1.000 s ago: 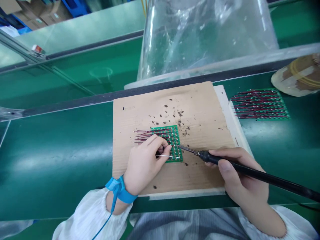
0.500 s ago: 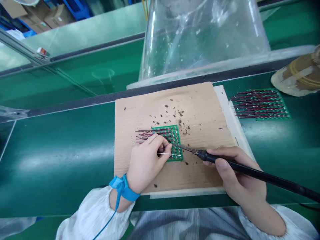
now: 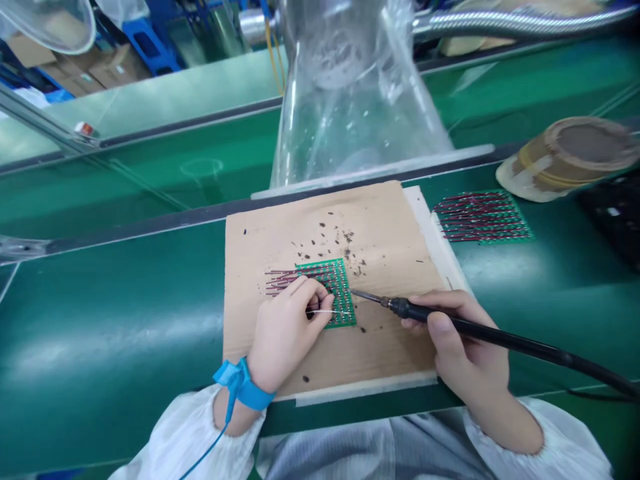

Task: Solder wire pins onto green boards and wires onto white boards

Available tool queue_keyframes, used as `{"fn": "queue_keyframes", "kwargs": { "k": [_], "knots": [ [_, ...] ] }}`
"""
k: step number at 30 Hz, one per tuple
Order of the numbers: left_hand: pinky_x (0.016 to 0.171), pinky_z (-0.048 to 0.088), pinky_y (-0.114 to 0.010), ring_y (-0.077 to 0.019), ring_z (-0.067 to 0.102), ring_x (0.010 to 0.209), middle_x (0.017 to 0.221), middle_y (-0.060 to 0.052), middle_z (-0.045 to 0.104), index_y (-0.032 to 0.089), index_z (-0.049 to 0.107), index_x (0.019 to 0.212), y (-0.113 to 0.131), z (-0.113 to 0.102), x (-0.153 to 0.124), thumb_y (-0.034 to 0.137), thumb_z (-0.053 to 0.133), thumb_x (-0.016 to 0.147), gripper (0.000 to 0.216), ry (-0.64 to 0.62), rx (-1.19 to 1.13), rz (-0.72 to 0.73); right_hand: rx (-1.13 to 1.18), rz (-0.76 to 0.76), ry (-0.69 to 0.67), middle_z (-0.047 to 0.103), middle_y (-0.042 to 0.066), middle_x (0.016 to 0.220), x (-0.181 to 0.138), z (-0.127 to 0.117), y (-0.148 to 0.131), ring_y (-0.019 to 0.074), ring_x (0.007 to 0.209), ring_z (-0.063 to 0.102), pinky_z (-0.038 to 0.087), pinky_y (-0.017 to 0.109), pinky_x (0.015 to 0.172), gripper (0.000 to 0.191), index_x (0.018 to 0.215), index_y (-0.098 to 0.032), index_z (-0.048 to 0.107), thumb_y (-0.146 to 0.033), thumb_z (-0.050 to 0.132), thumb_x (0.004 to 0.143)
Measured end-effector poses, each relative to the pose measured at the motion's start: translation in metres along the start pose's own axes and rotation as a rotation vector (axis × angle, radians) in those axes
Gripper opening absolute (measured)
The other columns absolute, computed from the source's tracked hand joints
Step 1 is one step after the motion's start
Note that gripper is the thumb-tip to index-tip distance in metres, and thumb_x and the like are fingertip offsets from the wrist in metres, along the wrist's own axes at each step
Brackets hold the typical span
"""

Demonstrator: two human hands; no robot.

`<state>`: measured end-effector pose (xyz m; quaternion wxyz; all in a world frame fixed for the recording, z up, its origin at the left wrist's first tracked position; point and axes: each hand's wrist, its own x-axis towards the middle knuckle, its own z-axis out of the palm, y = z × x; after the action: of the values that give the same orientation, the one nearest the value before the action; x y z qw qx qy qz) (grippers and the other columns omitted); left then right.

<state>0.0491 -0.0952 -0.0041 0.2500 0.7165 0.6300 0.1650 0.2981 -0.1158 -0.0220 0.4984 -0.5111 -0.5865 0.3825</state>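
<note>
A green circuit board (image 3: 345,293) lies on a cardboard sheet (image 3: 380,353), with dark red wires (image 3: 276,283) sticking out past its left edge. My left hand (image 3: 293,320) rests over the board's left part, fingers pinched, and a thin length of solder wire (image 3: 325,311) runs from them across the board. A blue wrist strap (image 3: 247,385) circles that wrist. In my right hand (image 3: 465,340) is a black-handled soldering iron (image 3: 410,309), held like a pen. Its tip is close to the board's right edge; whether it touches I cannot tell.
A second wired board (image 3: 485,217) lies on the green bench at the right, near a brown taped container (image 3: 565,157). A clear plastic hood (image 3: 355,127) stands behind the cardboard, joined by a metal hose (image 3: 525,23). Dark specks dot the cardboard.
The view has shifted, showing more of the hood, hose and container. The soldering iron's tip has drawn back right from among the board's joints to its right edge. My left hand keeps its pinch.
</note>
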Motion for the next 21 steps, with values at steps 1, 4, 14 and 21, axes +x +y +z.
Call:
{"fn": "queue_keyframes", "kwargs": {
  "k": [1,4,14,21],
  "knots": [
    [0.067,0.037,-0.028,-0.013,0.058,0.073,0.08,0.004,0.061,0.021,0.063,0.086,-0.001,0.0,-0.001,0.025,0.061,0.1,0.015,-0.004,-0.004,0.006,0.034,0.014,0.013,0.074,0.001,0.077,0.001,0.0,0.0,0.0147,0.068,0.072,0.059,0.025,0.066,0.012,0.107,-0.026,0.073,-0.032,0.063,0.103],
    [0.068,0.038,-0.029,-0.0145,0.059,0.075,0.082,0.003,0.062,0.021,0.062,0.085,-0.004,0.002,-0.003,0.027,0.058,0.101,0.018,-0.02,-0.023,0.025,0.15,0.059,0.072,0.065,-0.002,0.065,0.013,-0.007,0.002,0.0131,0.059,0.064,0.054,0.026,0.06,0.019,0.102,-0.025,0.071,-0.036,0.057,0.106],
    [0.068,0.037,-0.03,-0.0172,0.057,0.074,0.081,0.001,0.061,0.023,0.06,0.082,-0.013,0.014,0.0,0.042,0.047,0.103,0.031,-0.029,-0.066,0.042,0.03,-0.184,0.712,0.07,0.002,0.099,0.092,-0.114,0.027,0.0134,0.075,0.068,0.051,0.027,0.063,0.039,0.132,-0.028,0.065,-0.05,0.062,0.1],
    [0.071,0.041,-0.029,-0.0189,0.062,0.079,0.087,0.001,0.065,0.026,0.064,0.087,-0.019,0.017,0.0,0.05,0.044,0.102,0.033,-0.056,-0.079,0.021,-0.063,-0.133,0.732,0.071,0.004,0.101,0.092,-0.14,0.047,0.0156,0.083,0.069,0.054,0.03,0.071,0.048,0.136,-0.025,0.063,-0.057,0.059,0.1]
  ]
}}
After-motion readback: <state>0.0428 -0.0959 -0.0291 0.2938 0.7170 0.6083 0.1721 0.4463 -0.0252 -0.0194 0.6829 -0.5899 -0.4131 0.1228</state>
